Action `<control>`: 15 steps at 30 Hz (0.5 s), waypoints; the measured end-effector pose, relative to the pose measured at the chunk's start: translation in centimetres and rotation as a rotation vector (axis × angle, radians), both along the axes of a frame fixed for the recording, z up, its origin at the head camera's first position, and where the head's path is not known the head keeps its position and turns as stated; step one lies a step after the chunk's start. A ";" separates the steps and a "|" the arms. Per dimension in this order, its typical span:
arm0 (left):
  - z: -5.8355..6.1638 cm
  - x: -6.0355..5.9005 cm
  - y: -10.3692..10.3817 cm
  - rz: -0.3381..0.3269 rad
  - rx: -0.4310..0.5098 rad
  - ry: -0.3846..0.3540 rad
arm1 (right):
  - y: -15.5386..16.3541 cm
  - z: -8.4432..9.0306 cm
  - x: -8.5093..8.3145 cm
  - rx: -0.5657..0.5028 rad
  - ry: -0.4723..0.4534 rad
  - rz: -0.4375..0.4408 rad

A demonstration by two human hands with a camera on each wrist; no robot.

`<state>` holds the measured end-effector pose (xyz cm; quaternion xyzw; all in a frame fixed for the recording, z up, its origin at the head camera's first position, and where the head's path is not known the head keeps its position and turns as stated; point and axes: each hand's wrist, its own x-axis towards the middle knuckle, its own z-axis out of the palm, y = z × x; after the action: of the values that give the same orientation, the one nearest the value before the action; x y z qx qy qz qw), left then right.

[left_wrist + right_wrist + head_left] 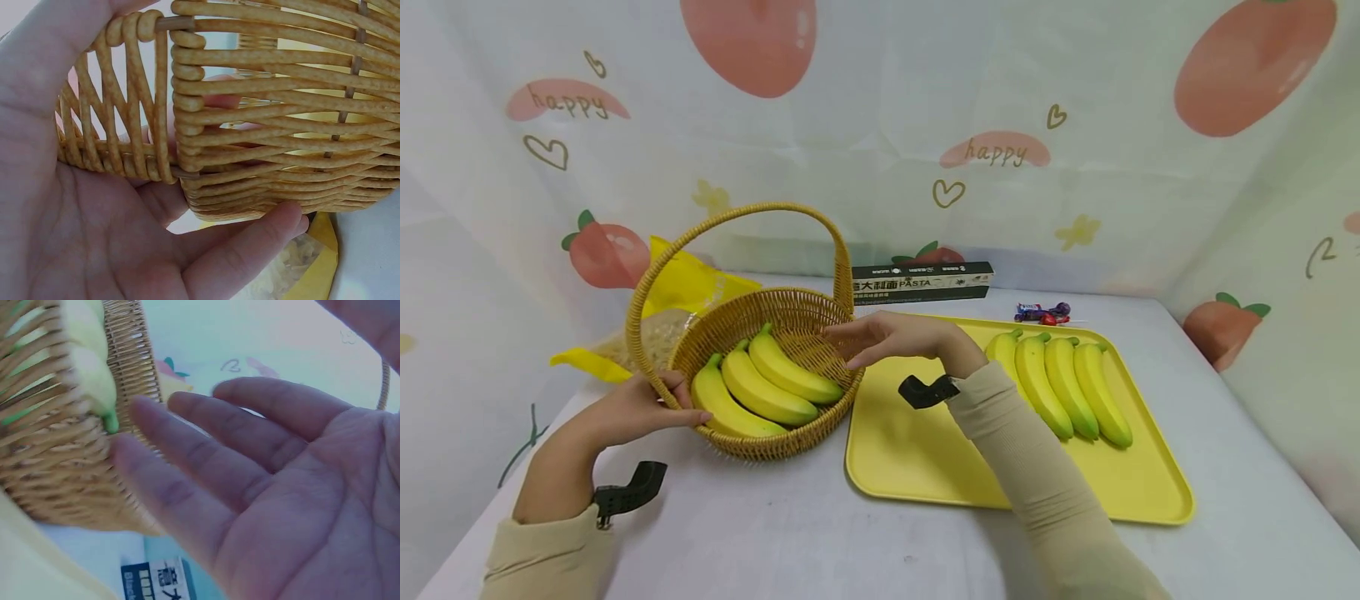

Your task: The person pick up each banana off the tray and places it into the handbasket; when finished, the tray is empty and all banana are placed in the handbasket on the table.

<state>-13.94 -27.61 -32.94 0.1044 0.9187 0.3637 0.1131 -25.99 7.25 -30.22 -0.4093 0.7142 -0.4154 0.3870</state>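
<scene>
My right fingers [850,337] are spread and relaxed, holding nothing, hovering over the far rim of the wicker basket [790,321]. My left fingers [250,250] are curled round the basket's near wall, thumb at the rim, steadying it on the desk [775,525]. I judge a banana has just gone in and the right hand [887,337] is free; the next move calls for swinging right to the yellow tray [925,450] and closing round one of the four bananas [1063,383] lined up there without nudging its neighbours. The basket stands upright just left of the tray, tan weave, arched handle, three bananas [760,387] lying side by side inside, yellow with green tips.
</scene>
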 end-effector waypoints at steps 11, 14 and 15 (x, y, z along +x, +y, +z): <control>-0.1 0.0 -0.1 -0.005 0.016 -0.005 | 4.3 -1.1 1.8 -0.112 -0.078 0.020; -0.1 0.0 0.0 -0.006 0.022 -0.004 | 5.4 -1.6 2.2 -0.127 -0.080 -0.029; -0.1 0.0 0.0 -0.006 0.023 -0.004 | 5.8 -1.8 2.3 -0.132 -0.079 -0.051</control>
<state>-13.95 -27.64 -33.02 0.1078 0.9140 0.3739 0.1149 -23.67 13.02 -31.99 -0.3990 0.6796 -0.4870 0.3764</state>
